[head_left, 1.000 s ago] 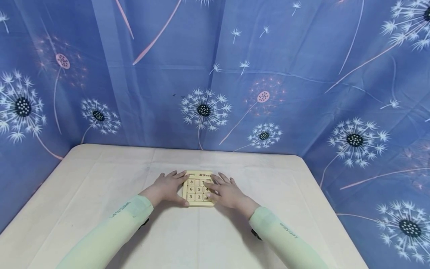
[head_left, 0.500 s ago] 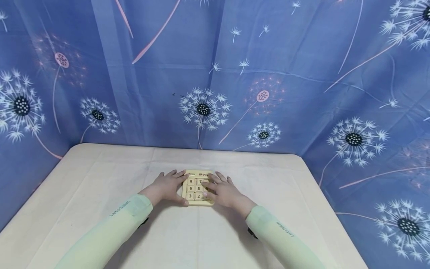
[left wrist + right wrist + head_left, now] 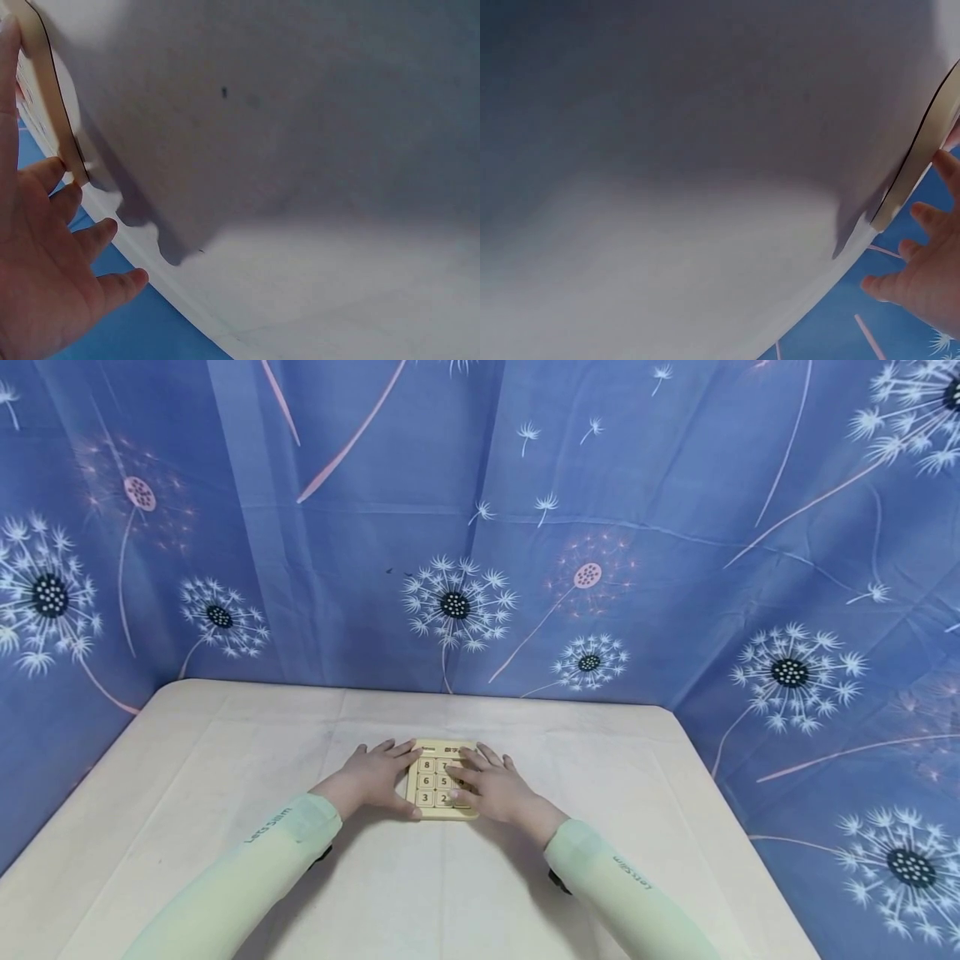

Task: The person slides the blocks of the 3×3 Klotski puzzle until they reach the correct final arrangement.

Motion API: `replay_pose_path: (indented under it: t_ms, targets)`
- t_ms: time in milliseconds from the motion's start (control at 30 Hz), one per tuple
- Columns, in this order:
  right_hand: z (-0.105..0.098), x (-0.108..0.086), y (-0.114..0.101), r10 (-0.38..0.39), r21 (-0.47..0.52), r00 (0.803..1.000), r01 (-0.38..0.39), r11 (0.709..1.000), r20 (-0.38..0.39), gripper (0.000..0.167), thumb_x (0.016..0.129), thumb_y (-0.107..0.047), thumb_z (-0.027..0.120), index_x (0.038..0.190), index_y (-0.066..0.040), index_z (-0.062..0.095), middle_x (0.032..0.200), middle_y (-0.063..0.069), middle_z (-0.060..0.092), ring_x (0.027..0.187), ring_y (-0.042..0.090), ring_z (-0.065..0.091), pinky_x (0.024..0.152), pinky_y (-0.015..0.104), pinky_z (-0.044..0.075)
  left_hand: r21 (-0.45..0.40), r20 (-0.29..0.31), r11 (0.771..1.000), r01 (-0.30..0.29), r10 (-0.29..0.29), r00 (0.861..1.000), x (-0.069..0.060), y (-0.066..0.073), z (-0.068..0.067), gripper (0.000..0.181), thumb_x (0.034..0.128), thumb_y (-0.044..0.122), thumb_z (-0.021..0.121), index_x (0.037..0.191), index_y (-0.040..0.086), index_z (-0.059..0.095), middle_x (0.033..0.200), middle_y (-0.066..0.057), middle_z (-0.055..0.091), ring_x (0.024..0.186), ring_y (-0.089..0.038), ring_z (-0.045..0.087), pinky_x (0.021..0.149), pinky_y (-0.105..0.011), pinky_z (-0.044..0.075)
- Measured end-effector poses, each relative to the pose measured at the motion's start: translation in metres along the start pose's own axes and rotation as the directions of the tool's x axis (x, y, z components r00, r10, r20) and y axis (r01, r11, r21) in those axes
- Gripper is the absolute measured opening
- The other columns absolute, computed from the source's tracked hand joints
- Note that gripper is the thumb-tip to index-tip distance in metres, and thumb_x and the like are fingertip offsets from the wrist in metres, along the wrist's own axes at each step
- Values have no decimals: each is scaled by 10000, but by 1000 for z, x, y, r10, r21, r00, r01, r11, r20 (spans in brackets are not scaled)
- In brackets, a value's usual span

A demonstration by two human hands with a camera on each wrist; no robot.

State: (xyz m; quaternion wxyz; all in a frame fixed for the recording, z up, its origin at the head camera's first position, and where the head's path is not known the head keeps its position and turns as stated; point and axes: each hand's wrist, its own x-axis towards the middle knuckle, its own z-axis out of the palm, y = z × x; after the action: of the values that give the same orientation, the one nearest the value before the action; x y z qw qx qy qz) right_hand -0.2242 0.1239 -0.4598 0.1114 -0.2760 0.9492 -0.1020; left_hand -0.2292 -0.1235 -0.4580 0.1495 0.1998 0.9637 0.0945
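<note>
Spread wide, my left hand [image 3: 371, 779] braces the left side of the number puzzle [image 3: 435, 816], thumb at its near left corner and fingertips at its far left corner, not closed around it. Likewise extended rather than curled, my right hand [image 3: 498, 789] reaches over from the right side, its fingers lying across the right column of tiles. Around us, the worktop [image 3: 360, 877] has a pale, lightly creased cover, and a blue curtain [image 3: 337, 568] printed with dandelions rises behind its far edge and along both sides. Pale green sleeves [image 3: 247, 868] cover my forearms, with a black strap [image 3: 558, 882] showing below the right cuff. What stands in the way is my own right hand: it hides most of the right column and part of the printed heading, so I cannot read the tiles there. The puzzle lies flat, about midway between the worktop's left and right edges and nearer the far edge than my sleeves. It is a pale yellow square frame with dark numerals on square tiles: 8 beside 7 in the top row, 6 beside 5 below, 3 beside 2 nearest me. A second ago a gap parted the 8 and the 7; now the 7 sits right next to the 8, above the 5. My right hand has shifted leftward, covering the 4 that was readable then, while my left has stayed put.
</note>
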Motion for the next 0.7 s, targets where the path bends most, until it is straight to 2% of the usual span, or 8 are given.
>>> replay_pose_path:
  t_ms: [700]
  targets:
    - [1, 0, 1, 4, -31, 1000, -4, 1000, 8, 565, 1039, -556, 472, 1537, -290, 483, 1704, 91, 290, 1604, 381, 185, 1251, 706, 200, 0, 2, 1000, -2, 2, 1000, -1, 0, -1, 1119, 735, 705, 789, 1599, 136, 365, 1712, -69, 277, 1563, -427, 277, 1209, -741, 252]
